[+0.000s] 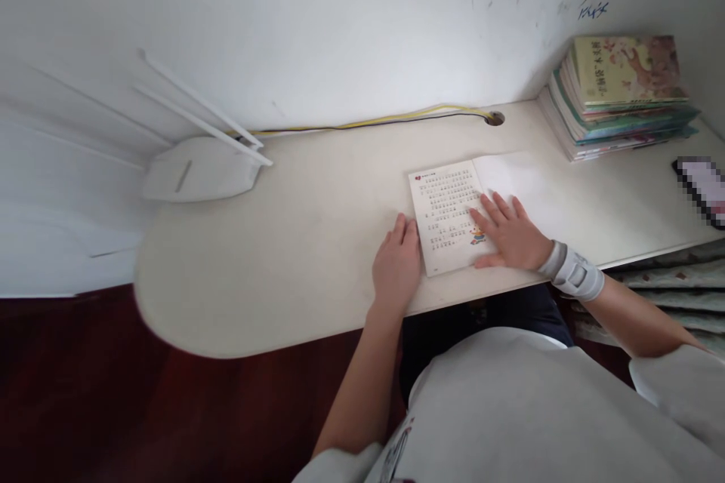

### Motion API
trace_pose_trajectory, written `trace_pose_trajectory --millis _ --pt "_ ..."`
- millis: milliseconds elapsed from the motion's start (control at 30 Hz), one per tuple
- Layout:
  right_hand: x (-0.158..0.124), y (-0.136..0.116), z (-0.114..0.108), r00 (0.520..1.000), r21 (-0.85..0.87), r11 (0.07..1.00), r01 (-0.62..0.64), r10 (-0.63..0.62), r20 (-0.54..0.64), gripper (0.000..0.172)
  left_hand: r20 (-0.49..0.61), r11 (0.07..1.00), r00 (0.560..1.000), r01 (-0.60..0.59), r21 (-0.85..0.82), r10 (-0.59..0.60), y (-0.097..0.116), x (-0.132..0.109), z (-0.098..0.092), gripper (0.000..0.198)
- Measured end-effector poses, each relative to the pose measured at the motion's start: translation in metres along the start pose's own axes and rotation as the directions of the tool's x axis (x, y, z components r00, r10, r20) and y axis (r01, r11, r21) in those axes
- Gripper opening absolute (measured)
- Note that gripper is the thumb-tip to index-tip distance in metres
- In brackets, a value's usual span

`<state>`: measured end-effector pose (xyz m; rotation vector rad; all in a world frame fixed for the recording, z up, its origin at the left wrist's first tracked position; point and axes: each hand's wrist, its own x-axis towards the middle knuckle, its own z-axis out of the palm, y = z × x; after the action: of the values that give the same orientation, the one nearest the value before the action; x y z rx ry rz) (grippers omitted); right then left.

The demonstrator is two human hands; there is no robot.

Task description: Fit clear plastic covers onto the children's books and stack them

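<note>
An open book [445, 204] lies on the white desk, its left page printed with lines of text and a small coloured picture near the lower right corner. The right page looks white and blank where it shows. Across the inner part of the book rests my right hand [510, 234], palm down with the fingers spread. A grey and white wrist band [572, 272] circles my right wrist. My left hand [397, 260] lies on the desk against the left edge of the book, its fingers stretched forward; the thumb is hidden.
A stack of books [628, 94] stands at the back right of the desk [272, 264]. Near the right edge lies a phone [702, 185], its screen blurred out. A white router [207, 170] with antennas sits at the left. Cables [368, 122] run along the wall to a hole [495, 118].
</note>
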<state>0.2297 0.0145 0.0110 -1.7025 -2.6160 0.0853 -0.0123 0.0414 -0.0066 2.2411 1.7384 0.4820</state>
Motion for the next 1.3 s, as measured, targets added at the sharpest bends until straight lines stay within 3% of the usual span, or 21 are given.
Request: trace_pose_trajectory --millis 267,367,433,500,567,633,667,733,833,900,1033,1133,1200,1300 --pt "-0.003 0.009 -0.005 1.000 0.136 0.991 -0.002 -0.001 0.023 0.098 -0.027 0.990 0.999 -0.021 -0.138 0.017 0.000 -0.001 -0.001 0.045" --pt "-0.014 0.027 -0.012 0.996 0.201 0.978 -0.055 0.069 -0.063 0.083 -0.074 0.967 0.997 -0.045 -0.251 0.027 0.003 -0.005 -0.007 0.045" --pt "-0.025 0.040 -0.013 0.977 0.192 0.973 -0.126 0.156 -0.148 0.074 -0.105 0.912 0.994 -0.007 -0.410 -0.040 0.006 -0.006 -0.014 0.044" --pt "-0.034 0.048 -0.008 0.969 0.143 0.977 -0.156 0.179 -0.171 0.068 -0.048 0.759 0.985 0.097 -0.643 -0.167 0.010 -0.004 -0.022 0.042" --pt "-0.040 0.050 -0.001 0.975 0.074 0.986 -0.148 0.158 -0.156 0.064 0.133 0.490 0.960 0.242 -0.837 -0.246 0.013 0.002 -0.031 0.037" --pt "-0.043 0.047 0.008 0.978 0.005 0.990 -0.140 0.139 -0.157 0.062 0.323 0.227 0.914 0.378 -0.897 -0.246 0.013 0.010 -0.040 0.028" --pt "-0.044 0.045 0.011 0.977 -0.025 0.990 -0.141 0.135 -0.166 0.062 0.394 0.140 0.888 0.432 -0.891 -0.237 0.013 0.015 -0.044 0.023" --pt "-0.043 0.041 0.016 0.973 -0.063 0.987 -0.148 0.134 -0.187 0.062 0.483 0.061 0.843 0.509 -0.859 -0.236 0.010 0.024 -0.050 0.017" --pt "-0.043 0.038 0.017 0.971 -0.073 0.986 -0.152 0.135 -0.197 0.061 0.561 0.099 0.795 0.593 -0.799 -0.231 0.008 0.035 -0.055 0.018" --pt "-0.042 0.037 0.016 0.971 -0.053 0.987 -0.151 0.138 -0.195 0.060 0.551 0.181 0.810 0.584 -0.791 -0.203 0.014 0.042 -0.057 0.027" --pt "-0.043 0.045 0.011 0.974 0.119 0.985 -0.124 0.144 -0.176 0.049 0.344 0.348 0.939 0.332 -0.877 -0.027 0.051 0.049 -0.057 0.055" --pt "-0.046 0.062 0.005 0.956 0.447 0.891 -0.083 0.197 -0.215 0.045 0.224 0.428 0.954 0.122 -0.896 0.198 0.089 0.047 -0.051 0.060" --pt "-0.050 0.078 0.000 0.901 0.669 0.738 -0.086 0.344 -0.263 0.045 0.180 0.530 0.927 -0.023 -0.848 0.329 0.107 0.042 -0.047 0.056" --pt "-0.058 0.096 -0.009 0.742 0.827 0.553 -0.106 0.597 -0.304 0.049 0.008 0.691 0.935 -0.256 -0.676 0.354 0.111 0.035 -0.044 0.049"
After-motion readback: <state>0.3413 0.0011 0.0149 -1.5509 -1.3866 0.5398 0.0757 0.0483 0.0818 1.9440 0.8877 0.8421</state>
